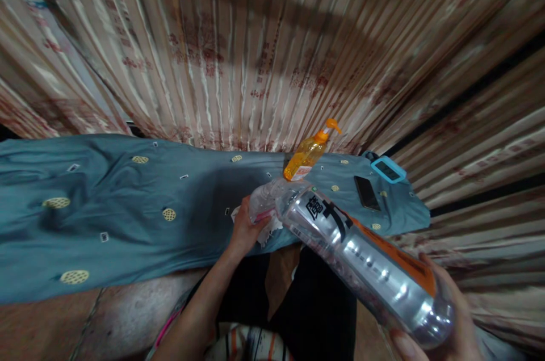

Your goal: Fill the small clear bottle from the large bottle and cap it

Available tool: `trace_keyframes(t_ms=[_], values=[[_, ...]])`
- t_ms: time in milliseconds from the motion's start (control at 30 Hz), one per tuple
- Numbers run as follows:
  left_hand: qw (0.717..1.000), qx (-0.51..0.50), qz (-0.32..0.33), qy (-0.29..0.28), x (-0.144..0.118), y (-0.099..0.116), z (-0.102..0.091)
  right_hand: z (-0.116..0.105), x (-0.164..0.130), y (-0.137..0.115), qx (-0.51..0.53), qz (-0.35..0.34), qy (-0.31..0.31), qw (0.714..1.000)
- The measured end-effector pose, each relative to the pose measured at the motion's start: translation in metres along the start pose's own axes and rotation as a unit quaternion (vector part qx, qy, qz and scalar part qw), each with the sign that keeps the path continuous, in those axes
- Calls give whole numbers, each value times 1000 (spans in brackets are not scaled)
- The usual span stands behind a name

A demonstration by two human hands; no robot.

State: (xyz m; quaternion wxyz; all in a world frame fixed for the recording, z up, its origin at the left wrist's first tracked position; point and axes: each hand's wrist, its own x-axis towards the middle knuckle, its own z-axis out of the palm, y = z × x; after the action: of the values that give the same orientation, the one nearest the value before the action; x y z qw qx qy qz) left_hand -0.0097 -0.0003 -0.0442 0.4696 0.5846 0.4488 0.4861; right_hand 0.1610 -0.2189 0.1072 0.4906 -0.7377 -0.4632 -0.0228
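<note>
1. Looking from the head view, the right hand (443,321) wraps its fingers around the base of a large clear plastic bottle (361,259), which lies tilted with its neck toward the teal cloth (128,208).
2. The left hand (246,229) closes its fingers on the neck end of the bottle, together with a crumpled white tissue (269,230) pressed there.
3. Behind the bottle stand an orange pump bottle (309,154), a dark phone (367,192) and a blue-framed device (388,169) on the cloth, near the striped curtain (255,54).
4. I judge a risk: the bottle is smooth and tilted, so a loose grip could let it slip, and its neck could knock the pump bottle over.
</note>
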Motion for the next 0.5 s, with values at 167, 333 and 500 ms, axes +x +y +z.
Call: trace_keyframes(t_ms=[167, 333, 500], values=[[1000, 7, -3, 11, 0, 2, 1, -2, -1, 9, 21, -1, -2, 1000], [1000, -2, -11, 14, 0, 3, 1, 1, 0, 3, 26, 8, 2, 1000], [1000, -1, -13, 4, -1, 3, 1, 3, 1, -4, 25, 17, 6, 1000]])
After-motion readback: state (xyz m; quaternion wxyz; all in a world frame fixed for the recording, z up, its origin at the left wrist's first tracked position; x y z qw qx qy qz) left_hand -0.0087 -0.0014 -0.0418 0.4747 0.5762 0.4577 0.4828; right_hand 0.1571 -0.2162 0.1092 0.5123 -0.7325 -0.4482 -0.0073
